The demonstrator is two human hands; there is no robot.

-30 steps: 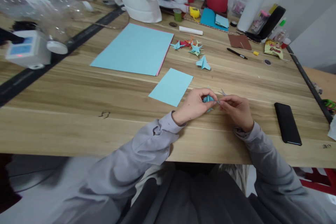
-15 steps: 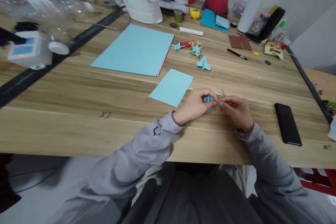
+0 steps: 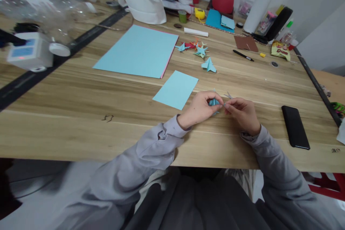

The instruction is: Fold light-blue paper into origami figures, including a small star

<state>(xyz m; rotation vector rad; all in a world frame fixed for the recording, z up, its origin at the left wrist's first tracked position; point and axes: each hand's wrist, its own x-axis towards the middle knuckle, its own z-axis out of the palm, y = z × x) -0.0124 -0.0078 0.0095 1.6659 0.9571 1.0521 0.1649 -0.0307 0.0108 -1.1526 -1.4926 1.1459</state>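
Note:
Between the thumb and fingers of my left hand is a small blue folded paper figure, pleated and partly hidden by the fingers. My right hand pinches a tiny blue tip of the same figure at its right end. Just beyond the right fingertips lie scissors, their blades showing and the rest hidden. A small light-blue paper sheet rests left of my hands. Farther back sit a blue folded paper figure and a cluster of folded paper figures in blue, red and orange.
A stack of large blue sheets lies at the back left. On the right are a black phone and a black pen. Plastic bottles and a white box crowd the left; a yellow tape measure stands behind.
Hardly anything differs. Both hands keep the same pinch on the blue folded paper figure, with only a very slight shift of the right fingers.

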